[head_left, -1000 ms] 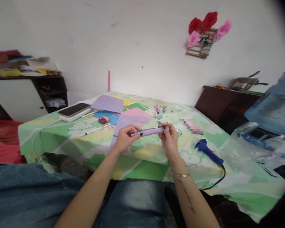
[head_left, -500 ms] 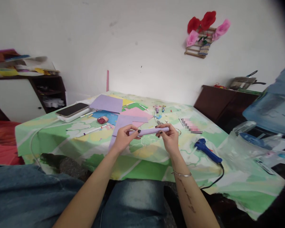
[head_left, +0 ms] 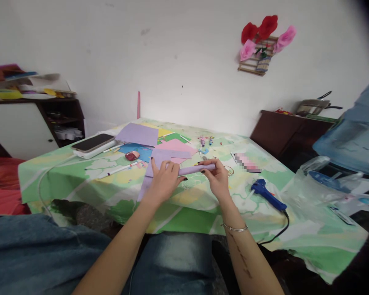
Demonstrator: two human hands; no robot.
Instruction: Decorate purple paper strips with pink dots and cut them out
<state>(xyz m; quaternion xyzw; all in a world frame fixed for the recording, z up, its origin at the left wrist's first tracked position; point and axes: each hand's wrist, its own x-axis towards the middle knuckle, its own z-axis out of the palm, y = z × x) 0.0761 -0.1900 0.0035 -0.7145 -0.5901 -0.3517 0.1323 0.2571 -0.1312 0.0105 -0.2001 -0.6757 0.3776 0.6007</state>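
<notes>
A thin roll of light purple paper [head_left: 192,169] lies across between my two hands, just above the table. My right hand [head_left: 217,178] pinches its right end between thumb and fingers. At the other end, my left hand [head_left: 164,180] is turned palm down, its thumb and curled fingers around the roll's end. One outer finger of that hand sticks out over a flat purple sheet [head_left: 160,155]. The roll's left tip is hidden under the hand. Just beyond the right hand, the gold-coloured loops of scissors [head_left: 230,170] show in part.
A blue glue gun [head_left: 269,195] with a black cord lies at the right, beside a clear plastic bag [head_left: 307,196]. Coloured sheets, a pen [head_left: 118,169] and a dark red round item [head_left: 132,155] lie left. A phone [head_left: 93,142] rests on a white box.
My left hand has turned from a fingertip pinch to palm down, with its fingers over the roll's left end and the purple sheet. The right hand has shifted slightly left with the roll.
</notes>
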